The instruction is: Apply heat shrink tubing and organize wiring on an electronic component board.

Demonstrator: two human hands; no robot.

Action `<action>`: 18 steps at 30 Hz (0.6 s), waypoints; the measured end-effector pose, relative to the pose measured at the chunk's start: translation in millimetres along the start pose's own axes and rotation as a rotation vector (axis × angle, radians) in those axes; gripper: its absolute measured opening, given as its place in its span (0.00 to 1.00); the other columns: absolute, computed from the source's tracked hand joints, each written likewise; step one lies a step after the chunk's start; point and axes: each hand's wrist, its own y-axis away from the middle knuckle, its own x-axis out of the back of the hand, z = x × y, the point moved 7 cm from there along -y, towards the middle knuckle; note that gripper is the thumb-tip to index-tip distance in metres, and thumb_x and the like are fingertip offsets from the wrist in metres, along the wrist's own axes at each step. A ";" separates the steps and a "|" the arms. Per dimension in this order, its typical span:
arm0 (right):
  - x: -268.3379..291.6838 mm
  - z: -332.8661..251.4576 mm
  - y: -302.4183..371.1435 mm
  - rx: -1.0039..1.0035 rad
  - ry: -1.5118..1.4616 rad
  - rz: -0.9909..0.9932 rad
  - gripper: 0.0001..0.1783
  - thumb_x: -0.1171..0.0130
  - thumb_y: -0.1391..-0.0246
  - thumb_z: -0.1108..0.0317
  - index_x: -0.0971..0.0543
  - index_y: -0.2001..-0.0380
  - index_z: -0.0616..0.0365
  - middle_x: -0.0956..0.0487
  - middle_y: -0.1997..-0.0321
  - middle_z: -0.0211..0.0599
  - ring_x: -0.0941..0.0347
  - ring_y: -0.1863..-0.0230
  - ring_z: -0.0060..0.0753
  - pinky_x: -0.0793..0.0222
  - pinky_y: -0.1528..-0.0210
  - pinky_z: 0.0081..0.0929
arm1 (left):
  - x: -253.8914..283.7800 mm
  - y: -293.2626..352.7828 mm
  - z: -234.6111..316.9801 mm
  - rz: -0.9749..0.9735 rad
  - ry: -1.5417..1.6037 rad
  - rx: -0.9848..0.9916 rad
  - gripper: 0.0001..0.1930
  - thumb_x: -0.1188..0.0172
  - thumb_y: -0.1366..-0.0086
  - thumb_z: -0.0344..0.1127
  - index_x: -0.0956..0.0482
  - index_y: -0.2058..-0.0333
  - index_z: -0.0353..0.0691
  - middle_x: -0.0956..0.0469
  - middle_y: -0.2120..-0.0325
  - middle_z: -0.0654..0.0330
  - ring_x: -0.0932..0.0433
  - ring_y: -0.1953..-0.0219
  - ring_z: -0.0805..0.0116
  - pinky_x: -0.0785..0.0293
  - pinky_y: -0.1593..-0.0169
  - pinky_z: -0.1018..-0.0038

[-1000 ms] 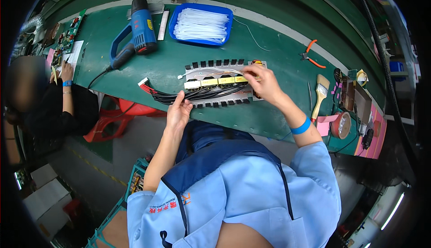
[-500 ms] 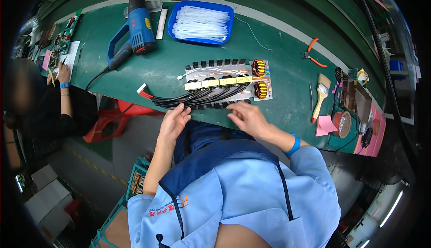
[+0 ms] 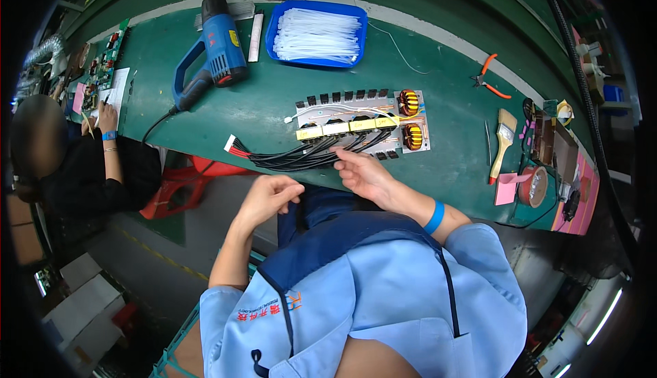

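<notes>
A circuit board assembly lies on the green bench, with a row of yellow-taped transformers, black parts along its edges and two copper-wound ring coils at its right end. A bundle of black cables runs from it leftward to a white connector with red wires beside it. My right hand is at the bundle's near side, its fingertips closed on the cables. My left hand is just off the bench's near edge, fingers curled and pinched together; anything inside them is hidden.
A blue tray of white cable ties and a blue heat gun occupy the back. Orange-handled cutters, a brush, pink notes and a tape roll are rightward. A person works at the left.
My left hand has drawn back from the cables, and its fingers have closed. My right hand has shifted left along the board onto the bundle. The whole view has shifted slightly.
</notes>
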 end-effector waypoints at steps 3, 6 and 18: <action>-3.4 -2.2 2.5 0.009 -0.053 -0.073 0.11 0.57 0.52 0.66 0.34 0.64 0.56 0.38 0.84 0.26 0.51 0.88 0.13 0.57 0.89 0.10 | 22.9 20.7 80.8 0.483 -0.840 -0.553 0.13 0.45 0.55 0.37 0.29 0.72 0.33 0.29 0.77 0.56 0.29 0.76 0.68 0.34 0.72 0.75; -8.3 1.2 2.3 0.009 -0.043 -0.053 0.09 0.56 0.53 0.67 0.33 0.67 0.56 0.38 0.85 0.26 0.50 0.89 0.13 0.57 0.90 0.10 | 41.0 -27.4 43.9 0.078 -0.748 -0.358 0.15 0.44 0.55 0.39 0.30 0.72 0.32 0.29 0.77 0.55 0.29 0.73 0.66 0.36 0.67 0.73; -22.4 10.7 -0.1 0.084 0.001 0.084 0.07 0.50 0.57 0.69 0.36 0.82 0.52 0.49 0.93 0.18 0.57 0.93 0.11 0.64 0.92 0.12 | 17.0 -44.9 11.3 -0.298 -0.138 0.110 0.05 0.45 0.52 0.32 0.30 0.80 0.38 0.33 0.85 0.71 0.37 0.81 0.85 0.41 0.78 0.87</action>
